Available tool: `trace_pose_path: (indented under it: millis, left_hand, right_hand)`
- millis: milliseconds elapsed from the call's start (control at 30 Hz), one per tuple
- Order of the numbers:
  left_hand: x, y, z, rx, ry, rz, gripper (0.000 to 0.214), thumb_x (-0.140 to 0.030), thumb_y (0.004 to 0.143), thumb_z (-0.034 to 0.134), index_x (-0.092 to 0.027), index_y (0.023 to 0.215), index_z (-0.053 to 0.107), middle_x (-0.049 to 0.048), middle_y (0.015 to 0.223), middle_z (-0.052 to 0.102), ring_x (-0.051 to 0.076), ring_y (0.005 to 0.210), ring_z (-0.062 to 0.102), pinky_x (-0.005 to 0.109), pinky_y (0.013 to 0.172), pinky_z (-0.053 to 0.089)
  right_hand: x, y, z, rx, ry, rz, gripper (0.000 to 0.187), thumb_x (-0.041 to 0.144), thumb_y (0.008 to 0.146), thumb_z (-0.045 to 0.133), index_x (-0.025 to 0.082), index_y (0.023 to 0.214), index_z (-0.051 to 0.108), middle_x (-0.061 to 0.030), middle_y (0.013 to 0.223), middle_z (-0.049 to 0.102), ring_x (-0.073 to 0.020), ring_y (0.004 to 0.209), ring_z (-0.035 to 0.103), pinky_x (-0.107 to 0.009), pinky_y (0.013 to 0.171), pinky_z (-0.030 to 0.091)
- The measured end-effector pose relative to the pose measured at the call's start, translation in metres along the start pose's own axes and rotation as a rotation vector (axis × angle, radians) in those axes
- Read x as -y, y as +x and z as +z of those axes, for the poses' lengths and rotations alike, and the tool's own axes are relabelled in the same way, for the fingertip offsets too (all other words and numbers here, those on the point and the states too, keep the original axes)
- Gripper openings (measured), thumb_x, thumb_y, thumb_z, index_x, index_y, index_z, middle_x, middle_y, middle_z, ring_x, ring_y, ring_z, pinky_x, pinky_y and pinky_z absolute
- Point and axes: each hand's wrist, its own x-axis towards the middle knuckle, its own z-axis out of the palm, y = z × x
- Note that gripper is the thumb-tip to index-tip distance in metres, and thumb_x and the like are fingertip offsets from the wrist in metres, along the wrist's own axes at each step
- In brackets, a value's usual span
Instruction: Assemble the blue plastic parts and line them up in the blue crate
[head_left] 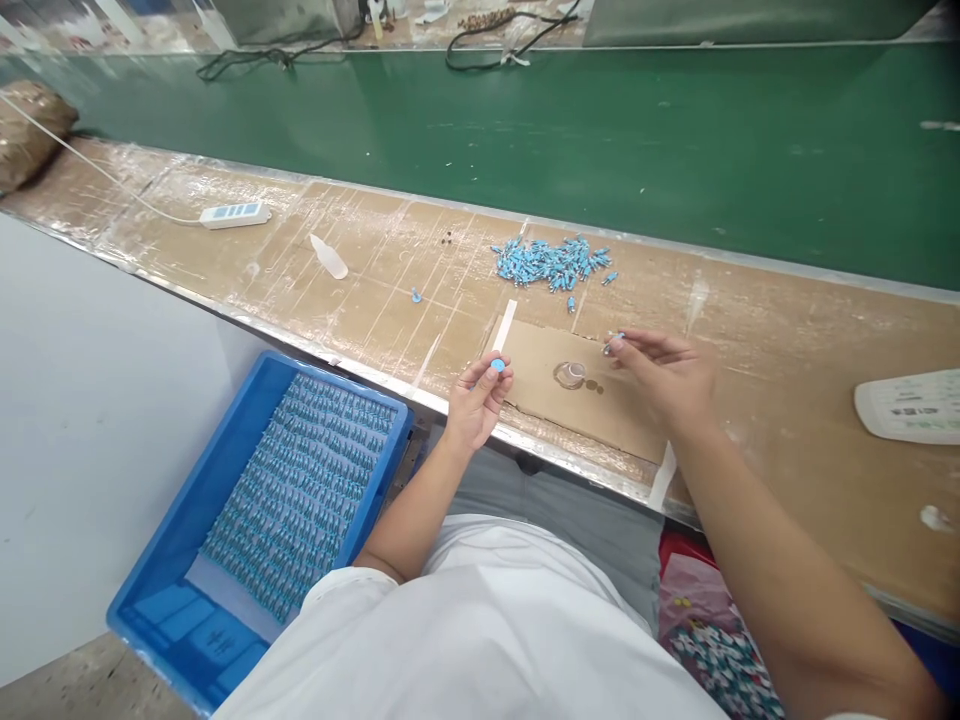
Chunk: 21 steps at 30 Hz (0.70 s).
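Note:
Between the thumb and fingers of my left hand (478,402) is a small round blue piece (497,366), held above the near edge of the cardboard sheet (622,415). My right hand (671,375) pinches a small blue-and-white part (613,342) over the sheet's right side; its exact kind is too small to tell. On the cardboard, between both hands, sits a small clear cup (571,375) with dark wet spots beside it. Farther back lies a heap of small blue parts (551,263), with one loose blue part (571,304) in front of it.
A blue crate (259,375) at lower left holds rows of blue parts. On the bench are a white squeeze bottle (328,257), a power strip (236,214) and a white container (911,407). A green belt (525,130) runs behind. A bag of parts (720,650) stands below right.

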Motion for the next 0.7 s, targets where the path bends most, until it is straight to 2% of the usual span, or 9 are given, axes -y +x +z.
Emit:
trace_pose_path:
  millis: [100, 167, 267, 367, 533, 700]
  left_hand:
    - [0.005, -0.001, 0.005, 0.009, 0.056, 0.016, 0.018, -0.013, 0.084, 0.075, -0.017, 0.101, 0.076, 0.0027, 0.102, 0.075, 0.007, 0.085, 0.072, 0.019, 0.091, 0.056]
    - [0.01, -0.002, 0.009, 0.01, 0.077, -0.002, 0.018, -0.013, 0.085, 0.075, -0.017, 0.102, 0.076, 0.003, 0.102, 0.075, 0.008, 0.089, 0.072, 0.022, 0.096, 0.055]
    - [0.019, -0.003, 0.012, 0.016, 0.088, -0.032, 0.021, -0.013, 0.08, 0.079, -0.016, 0.101, 0.076, 0.0048, 0.102, 0.075, 0.011, 0.09, 0.073, 0.027, 0.098, 0.055]
    - [0.024, -0.004, 0.012, 0.023, 0.069, -0.05, 0.025, -0.012, 0.075, 0.083, -0.014, 0.099, 0.076, 0.0062, 0.101, 0.076, 0.013, 0.087, 0.074, 0.029, 0.097, 0.056]
    - [0.024, -0.004, 0.01, 0.081, 0.053, -0.048, 0.025, -0.015, 0.074, 0.085, -0.013, 0.098, 0.076, 0.0061, 0.099, 0.076, 0.012, 0.084, 0.074, 0.026, 0.093, 0.058]
    - [0.023, -0.005, 0.011, 0.065, 0.055, -0.062, 0.025, -0.014, 0.075, 0.084, -0.013, 0.098, 0.076, 0.0074, 0.1, 0.076, 0.013, 0.085, 0.074, 0.028, 0.095, 0.057]
  right_hand:
    - [0.004, -0.022, 0.004, -0.039, 0.104, -0.035, 0.037, 0.046, 0.07, 0.09, 0.02, 0.093, 0.079, -0.0063, 0.084, 0.075, -0.0175, 0.067, 0.068, -0.03, 0.064, 0.063]
    - [0.009, -0.031, 0.008, -0.059, 0.122, -0.062, 0.033, 0.043, 0.07, 0.091, 0.021, 0.091, 0.079, -0.0065, 0.087, 0.076, -0.0188, 0.071, 0.07, -0.03, 0.065, 0.063]
    - [0.014, -0.037, 0.015, -0.087, 0.096, -0.091, 0.032, 0.046, 0.07, 0.091, 0.022, 0.088, 0.079, -0.0063, 0.089, 0.076, -0.0228, 0.078, 0.073, -0.037, 0.072, 0.066]
    - [0.007, -0.038, 0.019, -0.096, 0.015, -0.147, 0.033, 0.05, 0.074, 0.087, 0.024, 0.093, 0.078, -0.0049, 0.093, 0.076, -0.0244, 0.081, 0.074, -0.044, 0.08, 0.065]
    - [-0.012, -0.036, 0.018, -0.125, -0.169, -0.334, 0.028, 0.048, 0.083, 0.079, 0.026, 0.101, 0.077, -0.0034, 0.097, 0.076, -0.0244, 0.083, 0.073, -0.045, 0.085, 0.063]
    - [-0.006, -0.034, 0.016, -0.046, -0.347, -0.421, 0.025, 0.052, 0.088, 0.069, 0.029, 0.079, 0.072, -0.006, 0.093, 0.075, -0.0292, 0.087, 0.072, -0.049, 0.086, 0.06]
